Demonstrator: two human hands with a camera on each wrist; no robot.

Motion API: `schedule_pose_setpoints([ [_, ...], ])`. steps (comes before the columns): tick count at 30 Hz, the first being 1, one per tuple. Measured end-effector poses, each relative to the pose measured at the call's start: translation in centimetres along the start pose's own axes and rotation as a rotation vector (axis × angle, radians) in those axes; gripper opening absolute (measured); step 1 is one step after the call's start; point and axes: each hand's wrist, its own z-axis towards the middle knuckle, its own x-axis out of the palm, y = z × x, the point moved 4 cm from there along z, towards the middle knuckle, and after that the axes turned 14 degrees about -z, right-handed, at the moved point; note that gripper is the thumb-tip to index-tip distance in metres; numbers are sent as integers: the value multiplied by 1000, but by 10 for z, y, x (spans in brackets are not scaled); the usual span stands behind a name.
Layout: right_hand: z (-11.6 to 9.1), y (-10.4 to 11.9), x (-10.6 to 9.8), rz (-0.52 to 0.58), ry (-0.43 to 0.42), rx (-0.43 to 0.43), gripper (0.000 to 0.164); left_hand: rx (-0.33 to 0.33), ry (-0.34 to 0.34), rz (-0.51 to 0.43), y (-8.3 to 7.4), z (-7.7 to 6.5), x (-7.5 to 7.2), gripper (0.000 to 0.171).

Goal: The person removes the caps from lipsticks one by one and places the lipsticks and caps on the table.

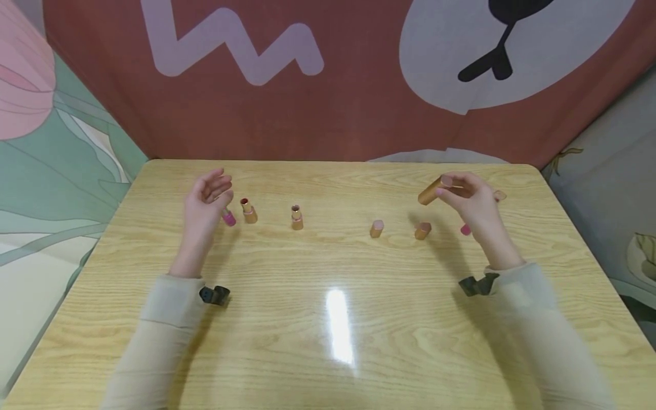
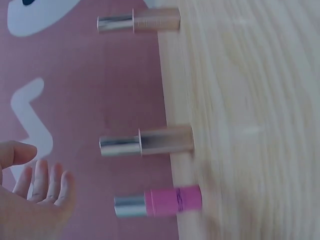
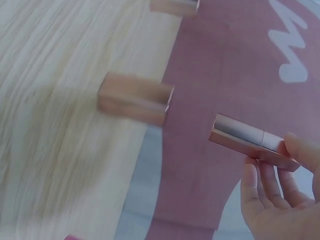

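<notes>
My right hand (image 1: pixel 474 205) pinches a gold lipstick (image 3: pixel 250 140) between thumb and fingers, tilted and raised above the table. Its seam shows in the right wrist view. My left hand (image 1: pixel 202 202) hovers with loosely bent fingers and holds nothing. Close beside it stands a pink lipstick base (image 2: pixel 172 201) with a bare silver collar, partly covered by the hand in the head view. Two uncapped gold lipstick bases (image 1: pixel 249 214) (image 1: pixel 296 218) stand upright to its right. Two gold caps (image 1: pixel 376 229) (image 1: pixel 422 230) stand left of my right hand.
A pink cap (image 1: pixel 465 229) shows partly behind my right wrist. Just past that hand lies a small pinkish-gold item (image 1: pixel 499 195), mostly hidden. The wooden table (image 1: pixel 287 341) ends at a red printed backdrop (image 1: pixel 328 125). Glare falls on the tabletop's middle.
</notes>
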Motion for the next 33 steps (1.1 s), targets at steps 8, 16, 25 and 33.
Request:
schedule_pose_setpoints([
  [8,-5,21,16,76,13,-50,22,-7,153,58,6,-10,30,43],
  [16,-8,35,31,57,53,-42,22,-39,242,42,12,-18,56,42],
  [25,-10,46,44,90,79,-25,28,-43,323,53,18,-23,80,40],
  [33,-11,56,53,112,82,-41,37,-4,402,57,19,-28,103,38],
])
